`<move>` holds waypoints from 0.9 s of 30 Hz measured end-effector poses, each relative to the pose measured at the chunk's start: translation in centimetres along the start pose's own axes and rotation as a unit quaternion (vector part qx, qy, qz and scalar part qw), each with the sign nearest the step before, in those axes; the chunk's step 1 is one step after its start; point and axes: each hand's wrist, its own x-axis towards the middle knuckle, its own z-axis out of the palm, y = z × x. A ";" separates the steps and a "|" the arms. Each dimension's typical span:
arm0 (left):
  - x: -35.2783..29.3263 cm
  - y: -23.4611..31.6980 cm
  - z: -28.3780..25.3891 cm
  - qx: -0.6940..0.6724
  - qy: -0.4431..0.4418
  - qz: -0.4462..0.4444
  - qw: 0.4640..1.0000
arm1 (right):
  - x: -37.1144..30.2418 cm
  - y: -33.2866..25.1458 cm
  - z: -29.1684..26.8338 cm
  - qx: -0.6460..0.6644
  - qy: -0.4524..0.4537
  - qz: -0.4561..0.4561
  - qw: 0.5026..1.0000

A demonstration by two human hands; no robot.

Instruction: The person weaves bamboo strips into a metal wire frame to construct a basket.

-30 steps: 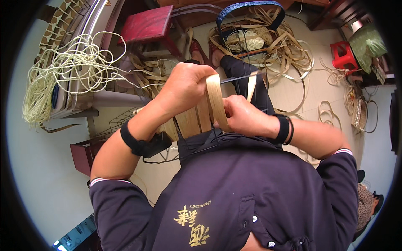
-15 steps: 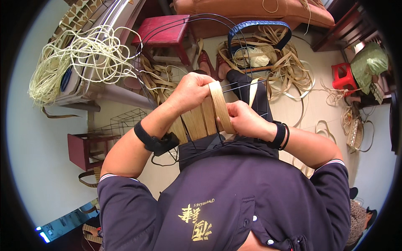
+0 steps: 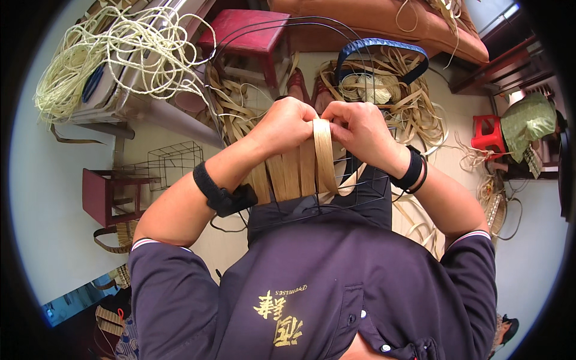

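Note:
A black wire basket frame [image 3: 373, 195] lies across my lap, its tall handle hoop arching away from me. Several flat tan strips [image 3: 289, 175] run side by side over its left part. Beside them, a glossy tan weaving strip [image 3: 324, 157] curves down from the frame's far edge, with a loose loop at its near right end. My left hand [image 3: 285, 125] is closed, pinching at the strip's far end. Right next to it, my right hand [image 3: 367, 131] is closed too, thumb and fingers on the same end. The fingertips partly hide the wire there.
Pale cord [image 3: 129, 51] lies heaped on a table at the left. A red stool [image 3: 243, 33] stands ahead, and a blue-handled basket [image 3: 384, 45] sits among loose strips [image 3: 414, 114] on the floor. A wire frame [image 3: 174, 162] and dark red stool [image 3: 103, 195] are left.
My right hand has moved from the near side of the strip up to the frame's far edge, meeting my left hand. The raised strip has come down over the frame.

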 end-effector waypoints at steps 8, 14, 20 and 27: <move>-0.6 -0.3 -0.9 0.070 -0.056 0.015 0.996 | 0.5 1.4 0.9 0.089 -0.059 0.052 0.993; -1.1 -1.1 -0.6 0.039 -0.026 0.045 0.998 | 0.7 2.1 1.5 0.230 -0.062 0.114 0.965; -1.6 0.0 0.2 0.115 0.007 0.084 0.990 | 0.7 2.6 2.2 0.289 -0.063 0.161 0.942; -1.2 0.1 1.0 0.165 0.043 0.061 0.983 | 1.4 2.4 1.6 0.187 -0.032 0.095 0.977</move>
